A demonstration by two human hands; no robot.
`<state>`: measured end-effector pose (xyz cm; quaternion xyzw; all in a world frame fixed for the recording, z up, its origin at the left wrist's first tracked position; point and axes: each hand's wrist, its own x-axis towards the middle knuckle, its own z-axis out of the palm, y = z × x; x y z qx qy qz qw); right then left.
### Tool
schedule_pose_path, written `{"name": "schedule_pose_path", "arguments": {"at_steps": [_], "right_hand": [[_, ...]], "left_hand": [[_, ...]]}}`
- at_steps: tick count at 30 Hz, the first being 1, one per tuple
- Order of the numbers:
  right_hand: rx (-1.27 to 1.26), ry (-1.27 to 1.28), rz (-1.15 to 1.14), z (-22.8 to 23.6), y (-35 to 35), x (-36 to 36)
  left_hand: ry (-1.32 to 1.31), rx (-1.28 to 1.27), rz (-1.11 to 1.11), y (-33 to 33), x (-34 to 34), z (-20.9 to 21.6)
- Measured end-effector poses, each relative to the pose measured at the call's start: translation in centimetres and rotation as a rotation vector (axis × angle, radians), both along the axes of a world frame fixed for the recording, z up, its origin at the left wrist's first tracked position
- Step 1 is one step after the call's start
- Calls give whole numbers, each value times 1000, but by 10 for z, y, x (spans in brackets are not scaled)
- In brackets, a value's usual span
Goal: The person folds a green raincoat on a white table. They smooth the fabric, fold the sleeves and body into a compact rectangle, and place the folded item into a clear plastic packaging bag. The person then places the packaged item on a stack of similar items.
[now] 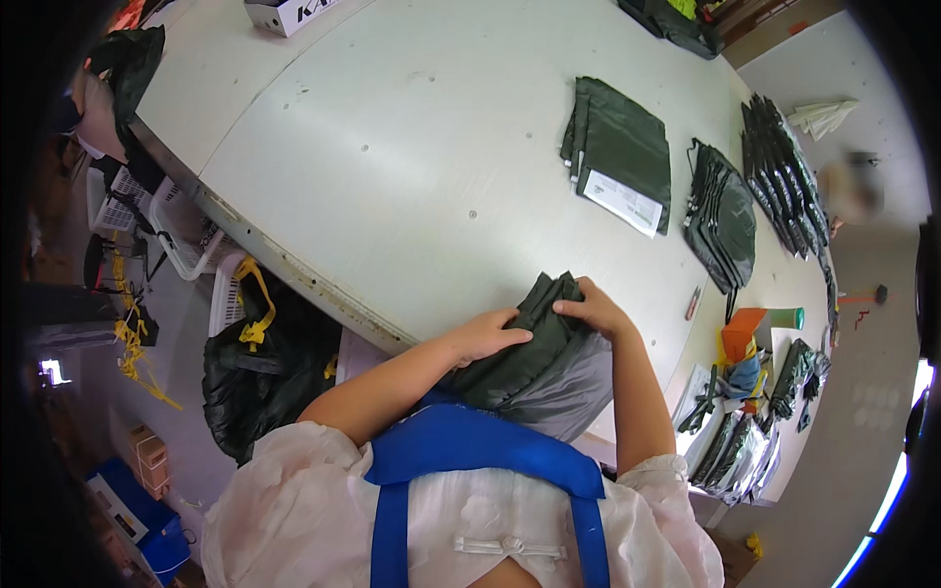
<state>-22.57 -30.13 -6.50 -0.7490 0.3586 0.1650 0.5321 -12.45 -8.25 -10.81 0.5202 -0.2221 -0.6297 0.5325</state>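
Observation:
A dark green fabric item [524, 358] with a grey side [564, 392] is bunched at the table's near edge, close to my body. I cannot tell exactly what kind of item it is. My left hand [490, 336] grips its left part, thumb on top and fingers partly hidden by the cloth. On the upper right fold, my right hand [594, 308] pinches the fabric between thumb and fingers. Further off to the right lie flat, folded dark green pieces [622, 137], with a white printed paper label [622, 201] on the top one.
Dark drawstring bags [720, 216] lie stacked at the right, beside packed dark bundles [784, 176]. A small red tool [693, 303] and an orange box [743, 333] are nearer. Left of the table [392, 127], white baskets [176, 235] and black cloth [270, 363] sit lower down.

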Motion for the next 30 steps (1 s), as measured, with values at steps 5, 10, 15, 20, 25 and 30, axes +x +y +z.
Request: {"name": "schedule_pose_path", "arguments": {"at_steps": [5, 10, 15, 20, 25, 30], "right_hand": [[304, -39, 63, 11, 2, 3], [342, -285, -61, 21, 20, -6], [258, -316, -79, 25, 26, -14], [303, -354, -52, 22, 13, -30], [246, -282, -7, 36, 11, -27], [-204, -360, 109, 34, 28, -20]], "left_hand": [[781, 129, 54, 8, 20, -43], [322, 268, -203, -7, 7, -26], [-230, 128, -412, -27, 15, -14], [-986, -15, -408, -25, 14, -21], [-451, 3, 18, -11, 2, -22], [-638, 7, 238, -16, 5, -1]]}}
